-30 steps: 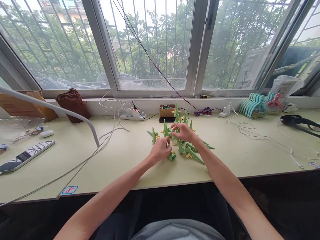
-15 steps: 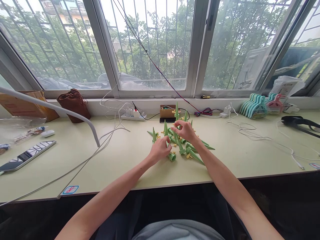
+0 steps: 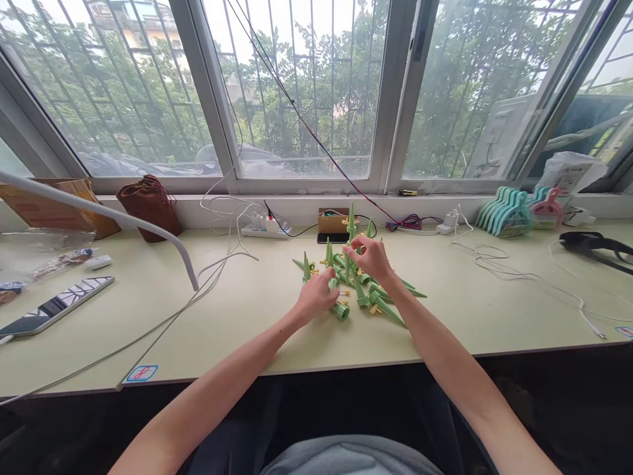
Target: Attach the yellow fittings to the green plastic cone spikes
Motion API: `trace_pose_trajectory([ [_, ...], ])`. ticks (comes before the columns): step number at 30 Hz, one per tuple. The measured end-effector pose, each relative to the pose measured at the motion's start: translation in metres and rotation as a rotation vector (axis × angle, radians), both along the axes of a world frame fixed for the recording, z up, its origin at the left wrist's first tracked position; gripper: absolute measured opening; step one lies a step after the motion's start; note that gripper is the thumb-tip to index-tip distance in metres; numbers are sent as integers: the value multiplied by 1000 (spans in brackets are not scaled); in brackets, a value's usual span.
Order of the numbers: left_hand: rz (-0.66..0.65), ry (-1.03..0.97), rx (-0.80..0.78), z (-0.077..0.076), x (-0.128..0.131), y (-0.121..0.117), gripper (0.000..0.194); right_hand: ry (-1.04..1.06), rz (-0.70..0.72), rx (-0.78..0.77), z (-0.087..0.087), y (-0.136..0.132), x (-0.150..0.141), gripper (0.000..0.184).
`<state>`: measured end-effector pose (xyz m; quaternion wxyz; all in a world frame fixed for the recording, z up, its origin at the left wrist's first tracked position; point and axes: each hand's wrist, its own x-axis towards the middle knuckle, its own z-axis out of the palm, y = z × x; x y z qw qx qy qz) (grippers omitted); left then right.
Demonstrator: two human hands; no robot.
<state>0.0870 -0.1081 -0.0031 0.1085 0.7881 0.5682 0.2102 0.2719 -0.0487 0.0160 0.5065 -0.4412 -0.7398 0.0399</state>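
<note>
Green plastic plant watering spikes with small yellow valves lie in a loose pile around both hands. My right hand [image 3: 370, 257] is closed in a pinch over the pile, on a green spike [image 3: 347, 272] that shows below the fingertips. To the left and nearer the front edge, my left hand [image 3: 316, 290] has curled fingers round a green piece [image 3: 333, 284], which looks like another spike and is mostly covered. A green spike with its open round end [image 3: 342, 311] lies just below that hand. Beside it rests a yellow valve [image 3: 376, 309]. Several spikes stand upright at the back, including a tall one [image 3: 351, 223].
Behind the pile are a dark phone [image 3: 332, 238] and a small cardboard box [image 3: 329, 219]. A power strip [image 3: 267, 231] and white cables lie left of it. Teal hangers [image 3: 504, 212] stand right; another phone [image 3: 57, 307] lies left under a curved grey lamp arm [image 3: 148, 224].
The right hand has moved very slightly, and the green spike under its fingers shows more upright. The left hand stays almost in place. The whole view has shifted a little.
</note>
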Motion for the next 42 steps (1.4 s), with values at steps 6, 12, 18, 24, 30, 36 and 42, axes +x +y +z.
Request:
trace_pose_trajectory([
  [6, -5, -61, 59, 4, 1, -1, 30, 71, -89, 43, 7, -11, -8, 37],
  [12, -31, -79, 63, 8, 2, -1, 27, 99, -155, 53, 11, -14, -9, 39],
  [18, -162, -106, 53, 2, 3, 0, 25, 173, -198, 88, 13, -16, -8, 42],
  [24, -198, -111, 33, 2, 3, -1, 15, 209, -210, 134, 13, -16, -6, 42],
  [30, -223, -104, -68, 2, 2, 2, 21, 154, -196, 90, 11, -12, -6, 40],
  [36, -223, -108, -92, 1, 2, 5, 21, 64, -156, 49, 8, -9, -5, 38],
  [42, -204, -118, -103, -2, 0, 9, 13, 19, -91, 11, 1, -2, -5, 40],
])
